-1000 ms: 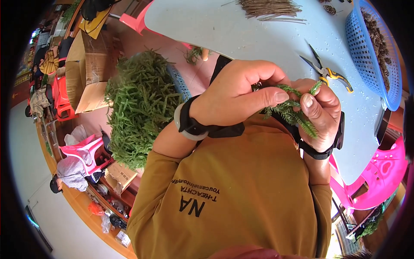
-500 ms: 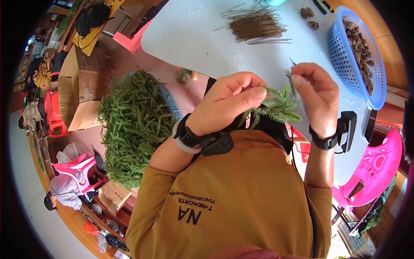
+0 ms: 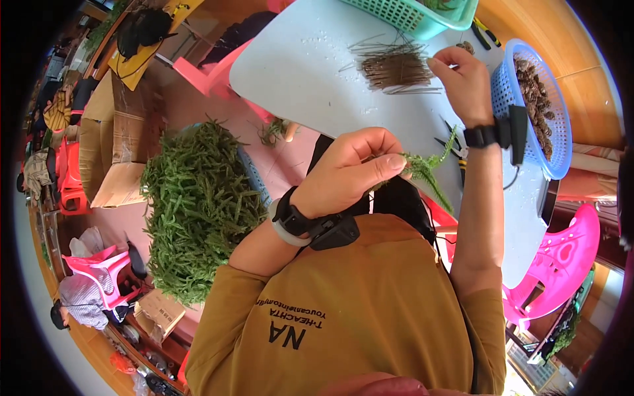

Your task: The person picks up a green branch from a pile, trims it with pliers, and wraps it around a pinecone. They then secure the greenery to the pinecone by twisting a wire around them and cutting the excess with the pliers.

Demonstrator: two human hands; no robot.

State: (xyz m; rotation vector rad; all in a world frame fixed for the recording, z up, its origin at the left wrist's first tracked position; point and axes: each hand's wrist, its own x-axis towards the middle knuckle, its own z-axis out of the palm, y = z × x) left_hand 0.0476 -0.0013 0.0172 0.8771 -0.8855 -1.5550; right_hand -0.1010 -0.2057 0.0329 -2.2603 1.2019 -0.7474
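Between the thumb and fingers of my left hand point(image 3: 353, 168) is a green artificial pine sprig point(image 3: 429, 173), its fronds pointing right over the table edge. My right hand point(image 3: 464, 82) reaches across the table, thumb and forefinger pinched together at the right end of a pile of thin brown wire stems point(image 3: 396, 69). Whatever those fingertips grip is too small to make out. Beneath my right forearm, partly hidden, pliers point(image 3: 461, 155) with dark and yellow handles lie on the pale table point(image 3: 297, 72).
A blue basket point(image 3: 505, 86) of small pine cones point(image 3: 538, 105) stands at the right, a green basket point(image 3: 396, 16) at the far edge. On my left is a heaped container of green sprigs point(image 3: 198, 211), near a cardboard box point(image 3: 125, 138). A pink chair point(image 3: 561, 264) stands right.
My right hand has left the sprig and moved forward to the wire pile. My left hand keeps the sprig. The view has shifted, showing more of the green basket and the pliers.
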